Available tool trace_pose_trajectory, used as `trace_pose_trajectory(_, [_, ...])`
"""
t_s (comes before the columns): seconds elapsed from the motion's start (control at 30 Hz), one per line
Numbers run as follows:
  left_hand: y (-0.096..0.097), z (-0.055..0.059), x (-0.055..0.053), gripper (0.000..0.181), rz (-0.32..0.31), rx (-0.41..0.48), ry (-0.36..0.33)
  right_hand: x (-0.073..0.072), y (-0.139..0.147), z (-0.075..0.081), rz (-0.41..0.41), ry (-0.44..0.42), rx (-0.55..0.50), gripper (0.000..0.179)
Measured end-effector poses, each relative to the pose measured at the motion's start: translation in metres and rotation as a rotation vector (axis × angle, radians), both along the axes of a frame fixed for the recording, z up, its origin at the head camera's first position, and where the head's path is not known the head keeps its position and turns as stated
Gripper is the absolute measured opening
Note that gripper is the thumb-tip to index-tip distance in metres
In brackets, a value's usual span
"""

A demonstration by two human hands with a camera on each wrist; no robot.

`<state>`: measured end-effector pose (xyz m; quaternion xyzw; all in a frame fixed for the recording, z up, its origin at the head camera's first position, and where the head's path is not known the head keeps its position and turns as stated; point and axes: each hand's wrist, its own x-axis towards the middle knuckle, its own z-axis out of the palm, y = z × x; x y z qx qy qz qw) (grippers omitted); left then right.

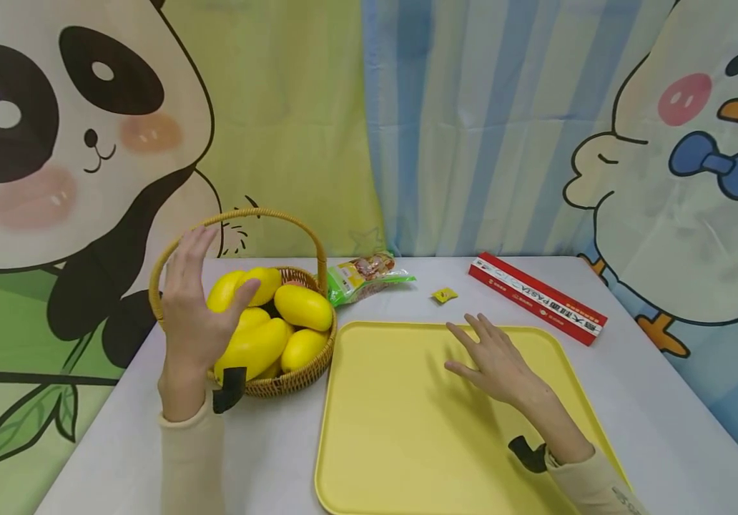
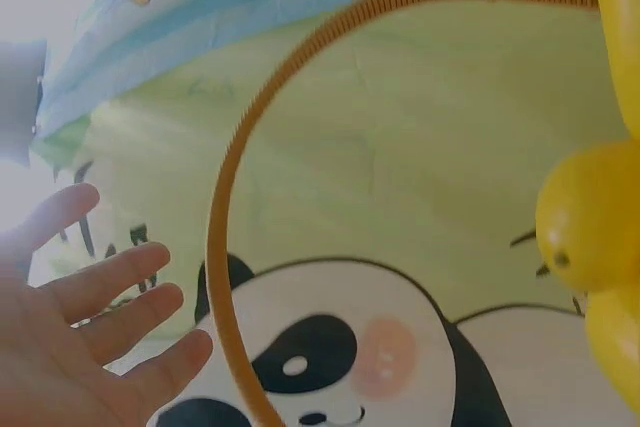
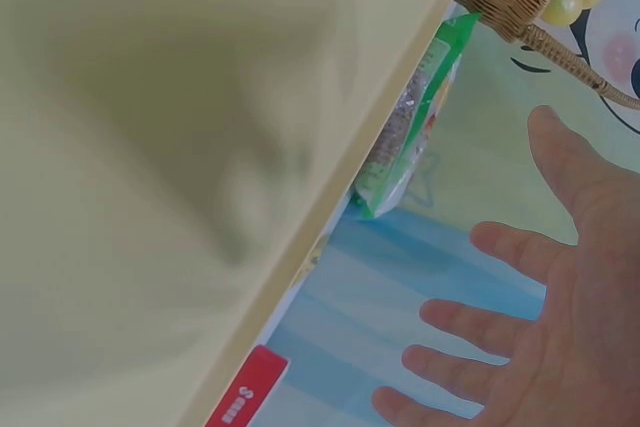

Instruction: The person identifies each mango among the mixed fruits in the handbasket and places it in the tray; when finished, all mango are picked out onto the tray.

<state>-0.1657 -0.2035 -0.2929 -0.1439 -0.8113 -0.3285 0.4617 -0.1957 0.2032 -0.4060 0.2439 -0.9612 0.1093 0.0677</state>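
My left hand is raised with straight fingers at the left side of a wicker basket, and it overlaps the tall arched handle in the head view. Several yellow mangoes fill the basket. In the left wrist view the left palm and spread fingers hold nothing, with the handle beside them. Over the yellow tray hovers my right hand, fingers spread, its shadow falling on the tray. The right wrist view also shows that hand with nothing in it.
Behind the tray lie a green-edged plastic food bag and a small yellow packet. A long red pasta box sits at the back right of the white table. Cartoon-printed curtains hang around the table.
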Motion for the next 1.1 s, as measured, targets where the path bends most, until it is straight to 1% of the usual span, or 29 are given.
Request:
trace_pose_trajectory(0.13, [-0.019, -0.002, 0.000, 0.082, 0.064, 0.076, 0.014, 0.000, -0.001, 0.000, 0.007, -0.001, 0.001, 0.067])
trace_pose_trajectory(0.23, [-0.036, -0.005, 0.000, 0.074, 0.098, 0.134, -0.023, -0.001, -0.001, -0.001, 0.012, 0.006, 0.000, 0.067])
trace_pose_trajectory(0.3, [-0.048, -0.009, 0.000, 0.070, 0.125, 0.162, -0.073, -0.001, -0.002, -0.001, 0.017, 0.010, 0.000, 0.067])
trace_pose_trajectory(0.4, [-0.064, -0.016, -0.001, 0.068, 0.164, 0.214, -0.178, -0.001, -0.003, -0.002, 0.026, 0.009, 0.000, 0.067])
trace_pose_trajectory(0.5, [-0.077, -0.023, -0.001, 0.066, 0.207, 0.268, -0.260, 0.000, -0.004, -0.002, 0.029, 0.005, 0.002, 0.066])
trace_pose_trajectory(0.6, [-0.086, -0.027, 0.000, 0.062, 0.235, 0.320, -0.301, 0.000, -0.005, -0.002, 0.032, 0.012, 0.004, 0.065])
trace_pose_trajectory(0.67, [-0.090, -0.030, -0.001, 0.059, 0.239, 0.352, -0.330, 0.000, -0.006, -0.002, 0.034, 0.012, 0.007, 0.065])
trace_pose_trajectory(0.73, [-0.093, -0.033, -0.004, 0.055, 0.228, 0.383, -0.352, 0.000, -0.008, -0.001, 0.039, 0.014, 0.010, 0.065])
trace_pose_trajectory(0.8, [-0.095, -0.036, -0.006, 0.050, 0.199, 0.414, -0.378, -0.001, -0.010, -0.001, 0.046, 0.011, 0.010, 0.066])
trace_pose_trajectory(0.83, [-0.096, -0.037, -0.008, 0.047, 0.171, 0.439, -0.385, -0.002, -0.011, 0.000, 0.052, 0.013, 0.007, 0.066])
trace_pose_trajectory(0.9, [-0.096, -0.039, -0.010, 0.040, 0.097, 0.506, -0.386, -0.003, -0.013, 0.001, 0.069, 0.022, -0.004, 0.067])
trace_pose_trajectory(1.0, [-0.098, -0.040, -0.012, 0.029, -0.024, 0.659, -0.374, -0.005, -0.015, 0.002, 0.097, 0.036, -0.026, 0.071])
trace_pose_trajectory(1.03, [-0.099, -0.040, -0.011, 0.026, -0.052, 0.706, -0.365, -0.005, -0.016, 0.002, 0.106, 0.041, -0.036, 0.072])
trace_pose_trajectory(1.1, [-0.099, -0.041, -0.011, 0.021, -0.083, 0.772, -0.344, -0.006, -0.017, 0.003, 0.118, 0.042, -0.054, 0.074])
